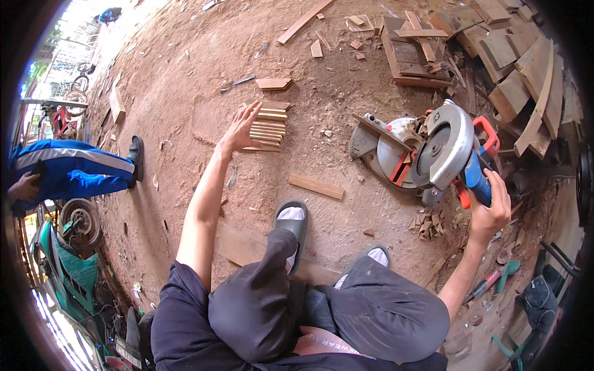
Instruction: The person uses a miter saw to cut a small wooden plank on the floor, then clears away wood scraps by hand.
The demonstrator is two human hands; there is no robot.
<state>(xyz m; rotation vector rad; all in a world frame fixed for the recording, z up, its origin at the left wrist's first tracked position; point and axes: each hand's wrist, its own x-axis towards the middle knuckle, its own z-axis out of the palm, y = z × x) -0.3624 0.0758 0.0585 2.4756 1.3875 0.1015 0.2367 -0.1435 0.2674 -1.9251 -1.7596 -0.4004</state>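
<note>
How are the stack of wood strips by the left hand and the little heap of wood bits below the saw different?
The stack has its strips lined up in a fairly neat row; the heap is jumbled every which way.
The stack's strips look long and thin; the heap's bits are short and chunky.
The left hand is at the stack; no hand is on the heap.
Both are wood and lie on the brown ground.

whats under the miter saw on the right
Brown dirt floor shows around the miter saw, with small wood offcuts lying close to it. Whatever is directly beneath its base is covered by the saw itself and cannot be seen.
</note>
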